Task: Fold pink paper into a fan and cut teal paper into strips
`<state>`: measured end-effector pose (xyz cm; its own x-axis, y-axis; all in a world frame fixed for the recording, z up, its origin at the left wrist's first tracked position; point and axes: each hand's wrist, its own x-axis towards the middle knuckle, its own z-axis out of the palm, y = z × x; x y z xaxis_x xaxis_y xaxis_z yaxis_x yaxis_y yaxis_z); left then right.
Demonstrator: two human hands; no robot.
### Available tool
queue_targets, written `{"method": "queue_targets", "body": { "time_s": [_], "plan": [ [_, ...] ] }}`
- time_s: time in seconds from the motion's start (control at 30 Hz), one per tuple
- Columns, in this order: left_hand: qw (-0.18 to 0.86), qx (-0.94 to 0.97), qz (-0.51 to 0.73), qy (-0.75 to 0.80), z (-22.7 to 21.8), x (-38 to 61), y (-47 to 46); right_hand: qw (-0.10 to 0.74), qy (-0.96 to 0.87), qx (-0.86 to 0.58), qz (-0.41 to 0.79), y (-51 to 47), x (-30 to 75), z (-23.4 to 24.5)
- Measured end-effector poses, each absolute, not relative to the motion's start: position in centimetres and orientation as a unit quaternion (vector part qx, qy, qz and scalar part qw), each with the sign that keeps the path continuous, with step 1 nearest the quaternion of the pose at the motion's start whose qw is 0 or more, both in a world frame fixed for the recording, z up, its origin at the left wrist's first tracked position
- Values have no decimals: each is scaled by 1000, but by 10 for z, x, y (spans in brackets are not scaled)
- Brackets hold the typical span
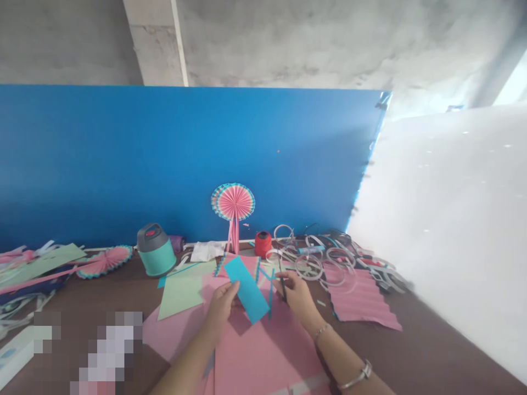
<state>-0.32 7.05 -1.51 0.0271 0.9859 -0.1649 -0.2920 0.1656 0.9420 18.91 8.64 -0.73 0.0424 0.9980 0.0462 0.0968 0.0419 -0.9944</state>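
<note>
A rectangular piece of blue paper is pinched in my left hand, thumb on top, and held tilted above the pink paper sheets. My right hand is closed around a slim dark tool that looks like a pair of scissors, its tip pointing away from me. Beside the fingertips hangs a narrow blue paper strip, close to the right edge of the blue piece. Behind the hands lies a pleated pink paper with a multicoloured edge.
A round pink paper fan stands against the blue partition. A red thread spool and white rings lie behind my right hand. Further left are a teal and grey container, pale green paper and another folded fan.
</note>
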Motion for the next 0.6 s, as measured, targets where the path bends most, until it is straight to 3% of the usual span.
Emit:
{"method": "queue_targets", "body": {
  "time_s": [0.17, 0.33, 0.6],
  "plan": [
    [585, 358, 560, 465, -14, -6, 70, 561, -469, -513, 451, 93, 198, -9],
    [601, 339, 568, 448, -7, -4, 65, 517, -489, -544, 444, 89, 197, -6],
    [787, 320, 392, 353, 12, -1, 47, 491, -508, -463, 536, 77, 184, -3]
  ]
}}
